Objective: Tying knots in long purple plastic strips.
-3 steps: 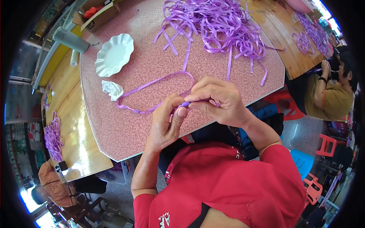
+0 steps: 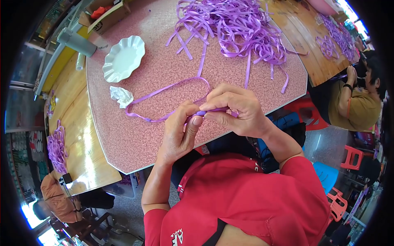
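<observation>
Both my hands meet over the near part of the pink speckled table (image 2: 139, 147). My left hand (image 2: 180, 129) pinches a purple ribbon lanyard (image 2: 164, 87) between thumb and forefinger. Close beside it, my right hand (image 2: 236, 108) grips the same lanyard by fingers and thumb. A small darker purple piece (image 2: 201, 113), perhaps a bead or clasp, sits on the ribbon between my fingertips. From there the lanyard's loop runs left across the tabletop. Just left of the loop lies a crumpled white tissue (image 2: 121, 97).
A large heap of purple ribbons (image 2: 242, 28) covers the table's far side. A white scalloped dish (image 2: 124, 59), a grey-green bottle (image 2: 76, 42) and a cardboard box (image 2: 107, 18) stand at far left. Other people sit at right (image 2: 357, 98) and lower left (image 2: 61, 197).
</observation>
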`<action>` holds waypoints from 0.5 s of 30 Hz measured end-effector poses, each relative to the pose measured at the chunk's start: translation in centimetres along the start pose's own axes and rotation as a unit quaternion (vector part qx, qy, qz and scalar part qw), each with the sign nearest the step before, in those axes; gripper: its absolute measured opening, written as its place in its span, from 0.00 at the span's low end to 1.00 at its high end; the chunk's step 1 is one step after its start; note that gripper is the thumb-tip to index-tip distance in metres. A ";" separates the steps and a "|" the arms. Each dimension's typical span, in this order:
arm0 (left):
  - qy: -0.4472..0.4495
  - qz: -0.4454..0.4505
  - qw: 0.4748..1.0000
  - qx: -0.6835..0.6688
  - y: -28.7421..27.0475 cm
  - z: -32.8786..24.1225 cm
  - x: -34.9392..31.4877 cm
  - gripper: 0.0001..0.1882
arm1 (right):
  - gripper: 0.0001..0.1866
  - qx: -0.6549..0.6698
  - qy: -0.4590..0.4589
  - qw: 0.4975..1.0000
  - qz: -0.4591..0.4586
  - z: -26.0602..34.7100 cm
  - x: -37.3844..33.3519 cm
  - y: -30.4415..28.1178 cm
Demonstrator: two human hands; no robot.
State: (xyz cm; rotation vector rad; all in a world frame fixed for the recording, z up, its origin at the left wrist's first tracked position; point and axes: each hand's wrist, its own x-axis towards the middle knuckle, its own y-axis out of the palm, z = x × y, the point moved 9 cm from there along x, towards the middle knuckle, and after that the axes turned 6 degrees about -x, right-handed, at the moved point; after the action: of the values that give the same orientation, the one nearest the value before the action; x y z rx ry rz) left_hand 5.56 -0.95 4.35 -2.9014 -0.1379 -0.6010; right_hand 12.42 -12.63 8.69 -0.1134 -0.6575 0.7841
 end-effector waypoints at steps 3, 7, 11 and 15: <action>0.010 -0.010 1.000 0.015 -0.1 -0.2 -0.1 0.08 | 0.11 0.009 0.021 1.000 0.007 -0.3 -0.2 0.0; 0.026 0.006 0.998 0.052 -0.1 -1.4 0.3 0.07 | 0.11 0.003 0.006 1.000 0.006 -0.5 0.0 0.2; -0.036 -0.023 0.999 0.003 -1.1 0.1 -0.4 0.05 | 0.10 -0.007 -0.008 1.000 0.024 -0.5 0.3 0.6; -0.120 -0.198 0.970 0.074 -6.0 2.8 -3.4 0.06 | 0.09 -0.070 0.020 0.997 -0.022 -2.4 0.5 -0.9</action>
State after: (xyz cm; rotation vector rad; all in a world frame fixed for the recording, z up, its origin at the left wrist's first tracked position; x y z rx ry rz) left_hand 2.82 5.29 1.37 -2.8011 -0.7723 -0.2739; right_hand 14.63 -12.64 7.34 -0.2419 -0.6753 0.6921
